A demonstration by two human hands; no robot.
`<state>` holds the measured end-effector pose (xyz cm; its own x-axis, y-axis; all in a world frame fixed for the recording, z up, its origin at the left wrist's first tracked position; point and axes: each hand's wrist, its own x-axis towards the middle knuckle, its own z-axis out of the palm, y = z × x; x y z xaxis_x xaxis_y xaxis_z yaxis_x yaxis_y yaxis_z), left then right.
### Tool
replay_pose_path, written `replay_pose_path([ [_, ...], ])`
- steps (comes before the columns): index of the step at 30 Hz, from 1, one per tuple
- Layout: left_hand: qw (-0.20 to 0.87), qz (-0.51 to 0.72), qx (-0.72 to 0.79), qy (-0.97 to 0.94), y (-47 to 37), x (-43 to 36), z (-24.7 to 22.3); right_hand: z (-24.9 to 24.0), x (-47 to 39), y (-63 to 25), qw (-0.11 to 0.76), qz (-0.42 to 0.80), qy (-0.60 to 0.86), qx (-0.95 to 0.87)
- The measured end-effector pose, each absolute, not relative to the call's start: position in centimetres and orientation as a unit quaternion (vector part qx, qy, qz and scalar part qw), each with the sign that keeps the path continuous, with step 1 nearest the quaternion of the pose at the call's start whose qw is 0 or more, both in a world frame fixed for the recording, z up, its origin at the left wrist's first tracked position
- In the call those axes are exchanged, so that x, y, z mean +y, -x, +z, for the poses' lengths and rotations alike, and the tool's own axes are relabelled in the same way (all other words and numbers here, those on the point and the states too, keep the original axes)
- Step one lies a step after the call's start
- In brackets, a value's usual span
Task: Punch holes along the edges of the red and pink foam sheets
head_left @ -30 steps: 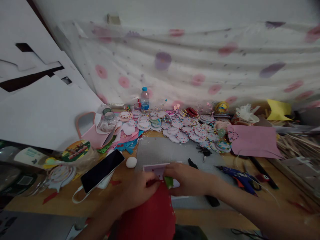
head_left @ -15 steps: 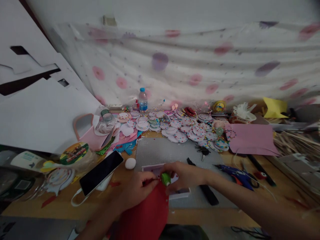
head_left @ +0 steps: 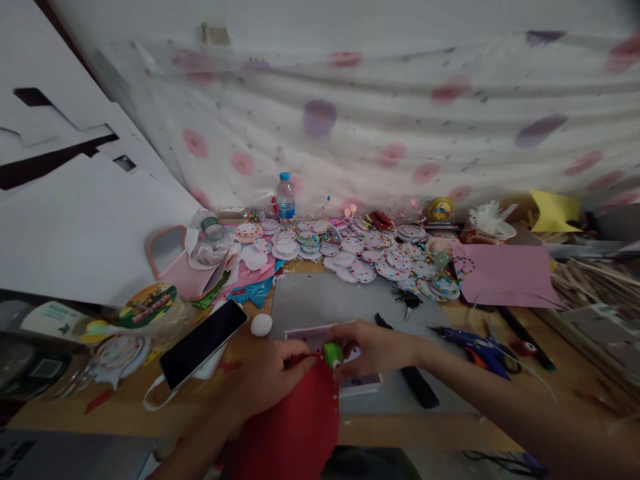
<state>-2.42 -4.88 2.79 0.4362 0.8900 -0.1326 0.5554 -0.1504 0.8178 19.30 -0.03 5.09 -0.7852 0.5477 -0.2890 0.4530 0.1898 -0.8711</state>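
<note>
A red sheet [head_left: 300,427] lies at the middle of the counter's near edge [head_left: 385,430], its upper end between the two hands and its lower part reaching toward the person. The left hand [head_left: 280,377], its forearm angled in from the near side, pinches that upper end between thumb and fingers. The right forearm slants in from the near right; the right hand [head_left: 363,347] bends inward, its fingers curled around a small green tool [head_left: 332,355] at the sheet's edge. Beneath the hands, a shallow pale tray [head_left: 367,387] sits partly hidden on a grey mat [head_left: 320,300]. A phone [head_left: 204,343] lies to the left, a blue glue gun [head_left: 473,347] to the right, and decorated discs [head_left: 385,257] pile along the far edge.
</note>
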Motion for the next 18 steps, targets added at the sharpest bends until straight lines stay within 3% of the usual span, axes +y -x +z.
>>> replay_pose_path([
  [13,0.429,0.199,0.488,-0.733,2.28,-4.84,2.57,4.7,-0.17,-19.2,0.037,0.572,0.314,-0.757],
  [18,0.419,0.186,0.485,-0.745,2.25,-4.91,2.5,4.27,-0.49,-19.07,0.06,0.489,0.31,-0.813],
])
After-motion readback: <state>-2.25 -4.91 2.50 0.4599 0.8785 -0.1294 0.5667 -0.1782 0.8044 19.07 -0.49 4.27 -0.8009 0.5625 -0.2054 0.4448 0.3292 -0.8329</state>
